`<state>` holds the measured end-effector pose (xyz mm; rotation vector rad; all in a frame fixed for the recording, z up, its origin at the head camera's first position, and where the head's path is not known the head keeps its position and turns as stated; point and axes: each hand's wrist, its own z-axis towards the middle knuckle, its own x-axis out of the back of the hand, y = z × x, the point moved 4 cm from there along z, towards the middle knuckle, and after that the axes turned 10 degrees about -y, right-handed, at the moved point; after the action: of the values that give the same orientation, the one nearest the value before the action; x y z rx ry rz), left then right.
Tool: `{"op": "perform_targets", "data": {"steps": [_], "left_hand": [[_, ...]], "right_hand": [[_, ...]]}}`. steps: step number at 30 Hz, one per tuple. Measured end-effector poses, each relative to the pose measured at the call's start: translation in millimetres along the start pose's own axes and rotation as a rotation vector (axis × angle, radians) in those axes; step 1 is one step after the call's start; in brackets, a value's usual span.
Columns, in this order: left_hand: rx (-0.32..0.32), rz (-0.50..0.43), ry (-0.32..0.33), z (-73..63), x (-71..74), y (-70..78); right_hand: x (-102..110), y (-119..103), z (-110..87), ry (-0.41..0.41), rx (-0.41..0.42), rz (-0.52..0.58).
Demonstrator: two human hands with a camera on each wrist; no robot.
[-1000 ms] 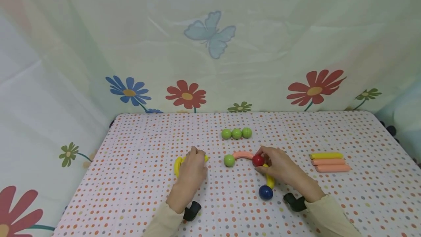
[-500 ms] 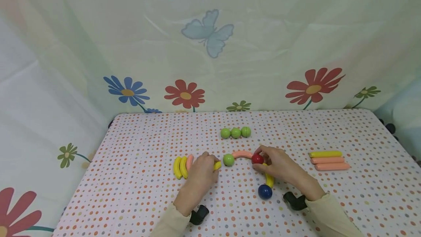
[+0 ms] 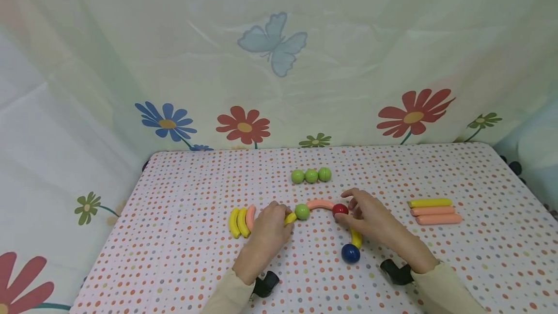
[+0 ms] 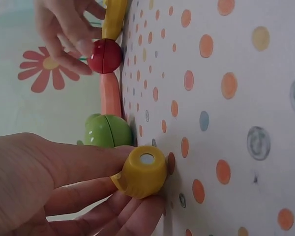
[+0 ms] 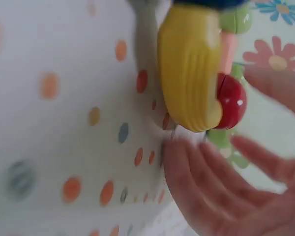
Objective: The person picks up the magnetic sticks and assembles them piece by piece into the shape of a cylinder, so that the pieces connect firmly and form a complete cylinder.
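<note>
My left hand (image 3: 267, 229) pinches a yellow curved toy stick (image 4: 143, 174) between thumb and fingers; a round silvery disc shows in its end. The stick's other end meets a green ball (image 3: 302, 211). From that ball a chain runs right: a pink curved stick (image 3: 320, 204), a red ball (image 3: 339, 209), a second yellow curved stick (image 5: 189, 69) and a dark blue ball (image 3: 350, 254). Beside the red ball, my right hand (image 3: 370, 214) has its thumb and fingers spread apart, holding nothing.
Left of my left hand lie two yellow curved sticks (image 3: 238, 222) and a pink one (image 3: 250, 217). Three green balls (image 3: 311, 176) stand in a row farther back. At right are one yellow straight stick (image 3: 430, 202) and two pink ones (image 3: 433, 211) on the dotted table (image 3: 183, 183).
My left hand has moved right, bringing the yellow curved stick from the group at left up to the green ball. My right hand has let go of the red ball, its fingers spreading.
</note>
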<state>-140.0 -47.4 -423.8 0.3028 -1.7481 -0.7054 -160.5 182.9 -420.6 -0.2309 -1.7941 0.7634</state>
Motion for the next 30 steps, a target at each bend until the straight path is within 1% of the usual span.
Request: {"op": "perform_targets", "data": {"steps": [2,3,4,5,9,10,12,14,17,19,23,25,27,28,30], "left_hand": [[-0.002,-0.013,-0.008,0.3,-0.3,-1.6],[-0.003,-0.023,-0.014,0.4,-0.4,-2.4],[-0.005,-0.032,-0.019,0.5,-0.5,-3.2],[-0.007,-0.041,-0.025,0.5,-0.5,-4.0],[-0.009,-0.091,-0.051,0.1,0.6,-6.6],[-0.011,-0.098,-0.053,0.1,1.1,-6.9],[-0.02,-0.112,-0.058,0.2,2.2,-6.8],[-0.032,-0.114,-0.058,0.8,3.0,-6.3],[-0.042,-0.114,-0.058,2.0,4.0,-5.5],[-0.04,-0.111,-0.059,2.9,4.3,-5.3],[-0.038,-0.114,-0.062,4.8,4.6,-4.2],[-0.041,-0.116,-0.061,6.0,4.8,-3.7],[-0.043,-0.12,-0.061,7.2,4.8,-3.8],[-0.04,-0.122,-0.063,7.8,4.7,-4.0],[-0.032,-0.128,-0.071,9.1,4.1,-4.9]], "right_hand": [[2.7,-3.2,-9.4,0.044,0.022,-0.036],[3.6,-4.9,-14.7,0.047,0.051,-0.059],[4.0,-6.0,-20.3,0.032,0.086,-0.09],[3.8,-7.0,-26.1,0.002,0.136,-0.122],[-1.7,-7.0,-45.9,-0.185,0.367,-0.209],[-3.2,-6.2,-49.0,-0.212,0.414,-0.229],[-5.6,-4.8,-52.4,-0.231,0.486,-0.255],[-7.2,-3.6,-52.7,-0.225,0.512,-0.279],[-10.6,-3.9,-49.5,-0.24,0.523,-0.259],[-13.5,-6.7,-47.7,-0.251,0.535,-0.228],[-20.5,-18.1,-43.7,-0.256,0.586,-0.158],[-25.7,-23.6,-39.5,-0.273,0.586,-0.129],[-32.8,-26.5,-34.0,-0.295,0.582,-0.101],[-38.9,-24.1,-29.8,-0.294,0.597,-0.089],[-47.5,-24.4,-23.9,-0.302,0.597,-0.068]]}}
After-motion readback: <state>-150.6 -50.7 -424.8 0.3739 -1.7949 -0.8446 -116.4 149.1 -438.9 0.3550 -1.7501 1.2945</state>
